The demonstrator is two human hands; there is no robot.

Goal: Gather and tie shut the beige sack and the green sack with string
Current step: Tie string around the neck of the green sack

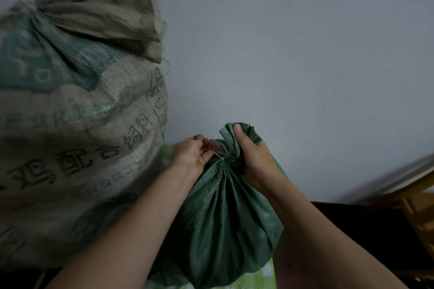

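The small dark green woven-plastic sack [223, 218] stands between the person's two forearms, its cloth pulled up in tight pleats to a narrow neck. The right hand [254, 162] grips that neck from the right side. Its fingers are curled round the bunched cloth and its thumb is pressed upright against the loose ruffled mouth that sticks up above the fist.

The left hand [191, 155] is just to the left of the neck, its fingers curled in. It pinches one end of a thin white string [218, 155]. The string runs taut from those fingertips across the short gap to the neck, where a small pale knot or crossing sits on the pleats just beside the right hand's knuckles. How far the string goes round the neck cannot be told.

To the left of the left hand, touching its forearm, stands the large beige woven sack [77, 136], printed with teal patches and dark characters. It rises far above both hands. Its top is drawn into a neck with the loose mouth flopping over. Whether string binds it cannot be seen.

Beyond both hands is a plain pale grey wall [305, 54]. To the right of the right forearm are a dark surface [352, 230] and a blurred piece of light wooden furniture [418, 213]. A green-and-white checked cloth [258, 274] shows under the green sack.
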